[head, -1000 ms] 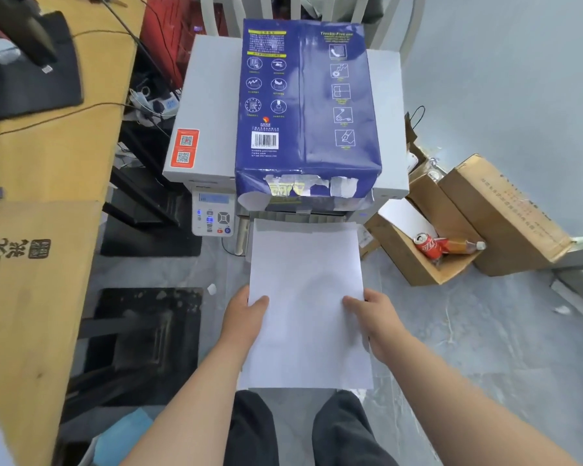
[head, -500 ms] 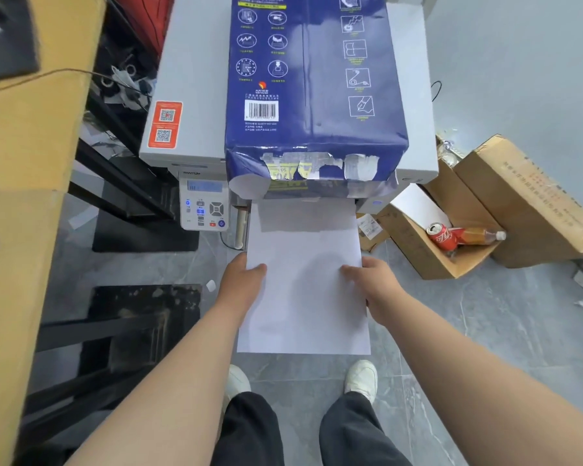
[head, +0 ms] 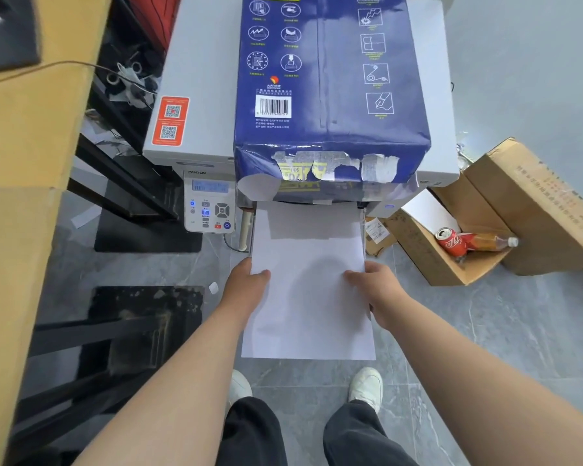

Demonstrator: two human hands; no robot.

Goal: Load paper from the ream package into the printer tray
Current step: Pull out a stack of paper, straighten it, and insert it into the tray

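Note:
A blue ream package point(head: 330, 89) with a torn front end lies on top of the grey printer point(head: 196, 95). A stack of white paper point(head: 308, 284) is held flat in front of the printer, and its far edge runs under the package's overhang into the printer's front opening. My left hand point(head: 246, 287) grips the stack's left edge with the thumb on top. Opposite it, my right hand point(head: 374, 290) grips the right edge the same way. The tray itself is hidden beneath the paper.
The printer's control panel point(head: 209, 206) hangs at its front left. A wooden desk point(head: 24, 163) runs along the left above black frames. Open cardboard boxes point(head: 485, 230) with a red can point(head: 450, 242) and a bottle stand on the floor at the right.
The paper stack has moved forward, and more of its far end now lies under the printer's front. The view has closed in on the printer.

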